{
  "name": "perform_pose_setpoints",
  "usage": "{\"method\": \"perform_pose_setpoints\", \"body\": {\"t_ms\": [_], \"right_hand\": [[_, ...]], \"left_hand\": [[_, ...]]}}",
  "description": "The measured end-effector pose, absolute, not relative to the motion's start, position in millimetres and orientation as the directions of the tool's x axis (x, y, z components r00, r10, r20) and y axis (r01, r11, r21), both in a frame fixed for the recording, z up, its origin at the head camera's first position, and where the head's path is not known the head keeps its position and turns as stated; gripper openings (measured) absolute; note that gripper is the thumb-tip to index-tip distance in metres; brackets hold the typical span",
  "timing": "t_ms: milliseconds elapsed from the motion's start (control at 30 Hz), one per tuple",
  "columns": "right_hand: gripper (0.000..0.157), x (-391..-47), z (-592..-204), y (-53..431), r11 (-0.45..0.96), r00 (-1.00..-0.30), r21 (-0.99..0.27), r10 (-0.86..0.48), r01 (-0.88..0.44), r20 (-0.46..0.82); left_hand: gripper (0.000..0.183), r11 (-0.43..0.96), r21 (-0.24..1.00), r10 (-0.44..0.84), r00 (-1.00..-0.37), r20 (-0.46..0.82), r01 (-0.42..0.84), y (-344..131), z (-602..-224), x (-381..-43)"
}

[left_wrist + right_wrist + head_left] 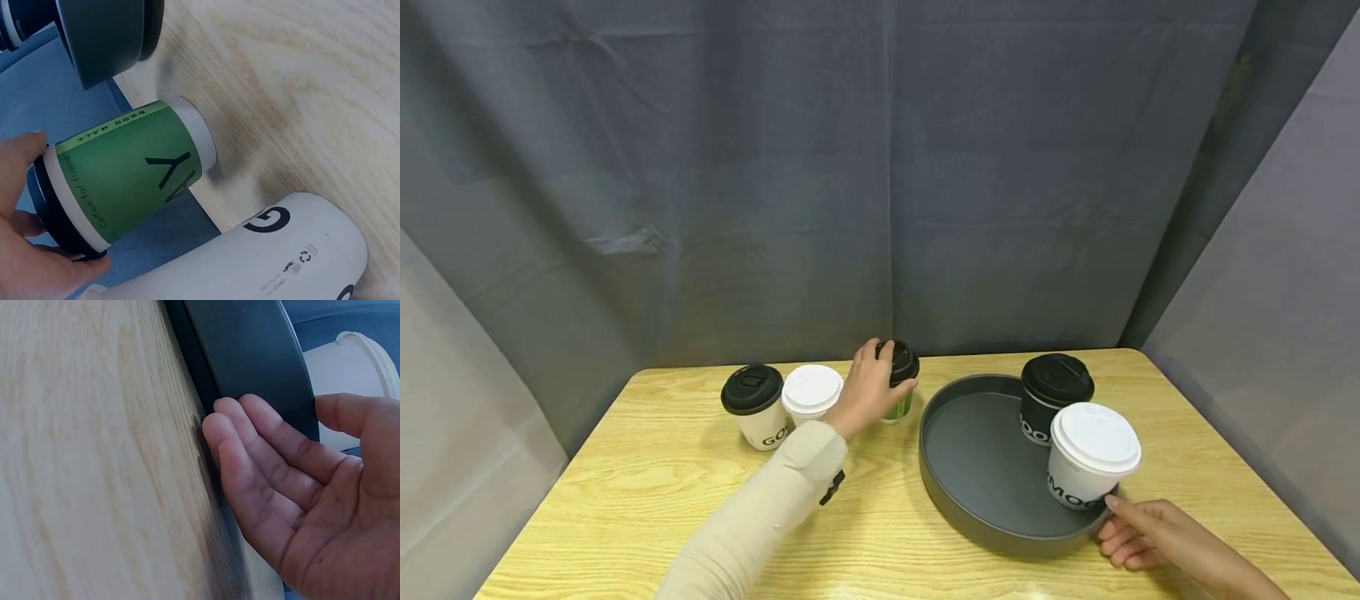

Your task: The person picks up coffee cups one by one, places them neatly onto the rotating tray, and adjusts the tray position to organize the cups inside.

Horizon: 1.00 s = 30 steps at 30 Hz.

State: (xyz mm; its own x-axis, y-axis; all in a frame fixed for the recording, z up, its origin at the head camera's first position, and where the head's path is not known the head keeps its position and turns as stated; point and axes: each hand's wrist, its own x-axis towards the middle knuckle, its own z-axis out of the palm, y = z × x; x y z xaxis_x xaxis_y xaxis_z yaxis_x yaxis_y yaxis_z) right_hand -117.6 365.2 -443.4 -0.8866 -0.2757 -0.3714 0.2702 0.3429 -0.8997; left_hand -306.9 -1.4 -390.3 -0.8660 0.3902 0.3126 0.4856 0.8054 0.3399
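Note:
At the back of the table, my left hand (865, 396) grips a green paper cup (128, 172) by its black lid. Thumb and fingers bend round the lid in the left wrist view, and the cup's white base is close to the wood. My right hand (1161, 533) pinches the rim of a round dark grey tray (973, 467), thumb over the edge and fingers (275, 425) against the outer wall. Inside the tray stand a black cup with a black lid (1057, 383) and, nearer, a white cup with a white lid (1093, 446).
Left of the green cup, a white cup with a black lid (756, 408) stands beside a white-lidded cup (812, 392), which my left forearm partly covers. A grey curtain (775, 183) hangs behind the wooden table (625, 492), with light panels at both sides.

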Motion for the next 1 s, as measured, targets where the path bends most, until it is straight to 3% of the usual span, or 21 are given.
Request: {"method": "perform_pose_setpoints", "body": {"t_ms": [467,1000], "right_hand": [[0.055,-117,-444,366,0.344,-0.887,-0.903,-0.286,0.258,-0.363],[0.055,-118,-444,365,0.349,-0.888,-0.901,-0.281,0.259,-0.364]], "left_hand": [[0.072,0.789,0.388,0.355,-0.869,0.345,0.477,-2,-390,-307],[0.074,0.706,0.458,0.328,-0.823,0.464,0.540,-2,-352,-293]]}}
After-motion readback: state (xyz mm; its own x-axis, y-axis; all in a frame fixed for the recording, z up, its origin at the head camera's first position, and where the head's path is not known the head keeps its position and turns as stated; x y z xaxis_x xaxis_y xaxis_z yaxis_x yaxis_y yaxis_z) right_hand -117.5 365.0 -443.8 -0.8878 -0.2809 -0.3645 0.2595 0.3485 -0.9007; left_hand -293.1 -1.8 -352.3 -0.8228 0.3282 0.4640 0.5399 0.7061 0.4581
